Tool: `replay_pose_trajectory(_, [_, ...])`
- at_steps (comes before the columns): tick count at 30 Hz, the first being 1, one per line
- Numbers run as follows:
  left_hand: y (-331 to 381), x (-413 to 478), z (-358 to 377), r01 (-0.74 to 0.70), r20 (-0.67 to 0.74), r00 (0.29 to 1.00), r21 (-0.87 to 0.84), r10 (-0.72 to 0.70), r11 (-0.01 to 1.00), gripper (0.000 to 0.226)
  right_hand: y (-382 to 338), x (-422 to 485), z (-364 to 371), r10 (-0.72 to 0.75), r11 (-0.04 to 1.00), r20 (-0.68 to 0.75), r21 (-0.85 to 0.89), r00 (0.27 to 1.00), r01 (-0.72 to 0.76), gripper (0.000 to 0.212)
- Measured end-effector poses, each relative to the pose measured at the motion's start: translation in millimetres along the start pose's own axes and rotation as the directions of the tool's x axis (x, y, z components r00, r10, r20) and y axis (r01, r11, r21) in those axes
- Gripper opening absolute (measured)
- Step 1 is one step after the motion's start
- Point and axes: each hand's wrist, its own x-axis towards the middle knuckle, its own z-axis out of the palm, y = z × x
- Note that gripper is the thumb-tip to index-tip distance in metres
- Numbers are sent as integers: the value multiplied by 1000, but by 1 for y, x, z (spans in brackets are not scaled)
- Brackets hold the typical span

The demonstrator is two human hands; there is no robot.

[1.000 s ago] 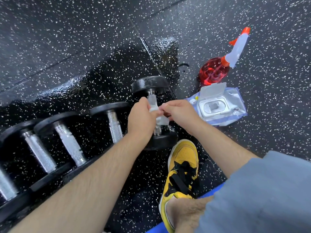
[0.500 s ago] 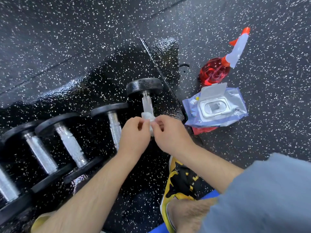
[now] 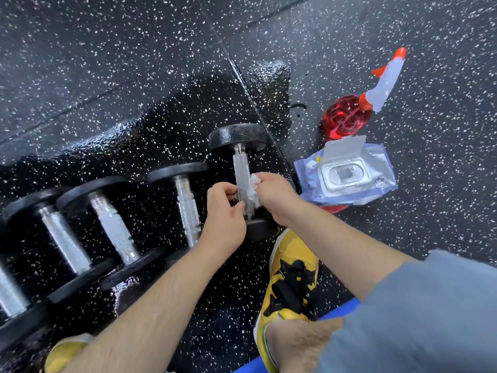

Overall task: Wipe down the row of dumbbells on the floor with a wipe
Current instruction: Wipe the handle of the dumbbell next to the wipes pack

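Observation:
Several black dumbbells with knurled steel handles lie in a row on the wet speckled floor. The rightmost dumbbell (image 3: 240, 160) lies between my hands. My right hand (image 3: 274, 193) pinches a crumpled white wipe (image 3: 253, 190) against the right side of its handle. My left hand (image 3: 224, 211) curls its fingers round the left side of the same handle, near the lower head. The neighbouring dumbbell (image 3: 185, 200) lies just left of my left hand, and two more dumbbells (image 3: 113, 222) follow further left.
An open pack of wipes (image 3: 347, 173) lies on the floor right of my right hand. A red spray bottle (image 3: 357, 109) lies behind it. My yellow and black shoe (image 3: 290, 281) stands below the rightmost dumbbell. The floor around the dumbbells is wet.
My hands have parted from in front of the handle to either side of it. The wipe now sits on the handle's right side under my right hand.

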Motion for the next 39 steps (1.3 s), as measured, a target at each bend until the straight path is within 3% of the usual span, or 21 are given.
replay_pose_trajectory(3, [1, 0, -2, 6, 17, 1000, 21, -7, 1000, 35, -1, 9, 0, 76, 995, 36, 56, 996, -78, 34])
replay_pose_trajectory(5, [0, 0, -3, -2, 18, 1000, 57, 1, 998, 39, -1, 12, 3, 70, 996, -19, 64, 997, -69, 27])
replay_pose_trajectory(8, [2, 1, -4, 11, 59, 998, 74, -15, 997, 41, 3, 7, 10, -84, 994, -183, -90, 979, 68, 15])
replay_pose_trajectory(11, [3, 0, -4, 0, 74, 997, 84, -6, 996, 39, 2, 0, 14, -229, 962, -300, -214, 926, 169, 22])
replay_pose_trajectory(16, [8, -1, -1, -18, 98, 995, 110, 7, 994, 35, -8, 9, 11, -176, 983, -389, -23, 904, 181, 8])
replay_pose_trajectory(22, [7, 0, -1, -3, 111, 994, 97, -8, 995, 35, 20, -9, 2, -140, 990, -250, -71, 958, 126, 6])
replay_pose_trajectory(26, [10, 1, -5, 146, 140, 980, -10, -143, 989, 44, 26, 0, -7, 15, 977, -136, -209, 991, -44, 12])
replay_pose_trajectory(31, [28, 0, -6, 287, 185, 949, -164, -257, 944, 58, 12, 3, -7, 78, 930, 68, -365, 995, -48, 17])
replay_pose_trajectory(34, [32, 0, -5, 289, 192, 948, -201, -252, 936, 49, 7, -1, -14, 75, 894, 55, -446, 996, -43, 19])
replay_pose_trajectory(36, [31, 2, -6, 317, 187, 942, -224, -278, 922, 44, 2, -8, -17, 76, 861, 26, -506, 997, -52, 8])
replay_pose_trajectory(39, [27, 5, -8, 341, 169, 936, -207, -310, 917, 35, -5, -16, -22, 43, 816, 22, -578, 999, -22, 22])
